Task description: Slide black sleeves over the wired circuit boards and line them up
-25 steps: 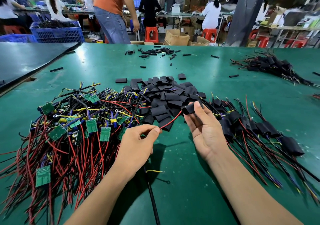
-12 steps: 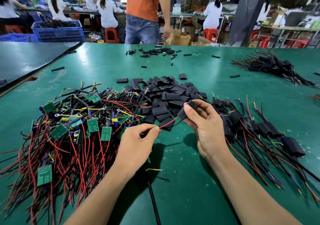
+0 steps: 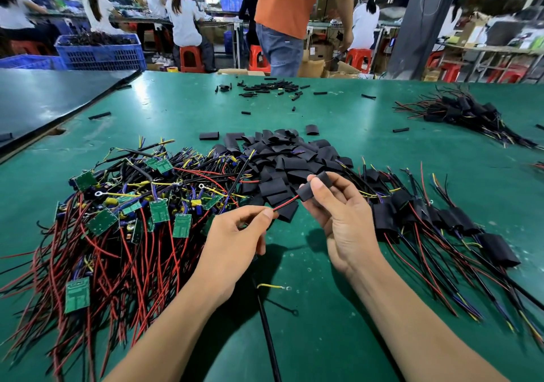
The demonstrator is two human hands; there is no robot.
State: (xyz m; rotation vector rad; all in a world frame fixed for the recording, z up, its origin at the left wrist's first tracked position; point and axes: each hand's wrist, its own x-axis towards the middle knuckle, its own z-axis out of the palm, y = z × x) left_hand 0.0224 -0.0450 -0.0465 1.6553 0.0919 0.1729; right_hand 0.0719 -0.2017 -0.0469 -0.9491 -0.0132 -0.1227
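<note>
My right hand (image 3: 343,219) pinches a black sleeve (image 3: 313,186) between thumb and fingers, held above the green table (image 3: 323,337). A red wire (image 3: 285,204) runs out of the sleeve's lower left end to my left hand (image 3: 235,246), which pinches it at the fingertips. The board inside the sleeve is hidden. A heap of bare green circuit boards with red and black wires (image 3: 123,219) lies to the left. Loose black sleeves (image 3: 279,158) are piled in the middle. Sleeved boards (image 3: 441,219) lie in a row at the right.
A second bundle of sleeved boards (image 3: 459,113) lies at the far right, and small black tube pieces (image 3: 268,88) are scattered at the far centre. A dark table (image 3: 44,102) abuts on the left. A person in an orange shirt (image 3: 288,13) stands beyond the far edge.
The sleeve has slid down along the red wire toward my left hand and my right hand has re-gripped it. The person in orange has walked to the right.
</note>
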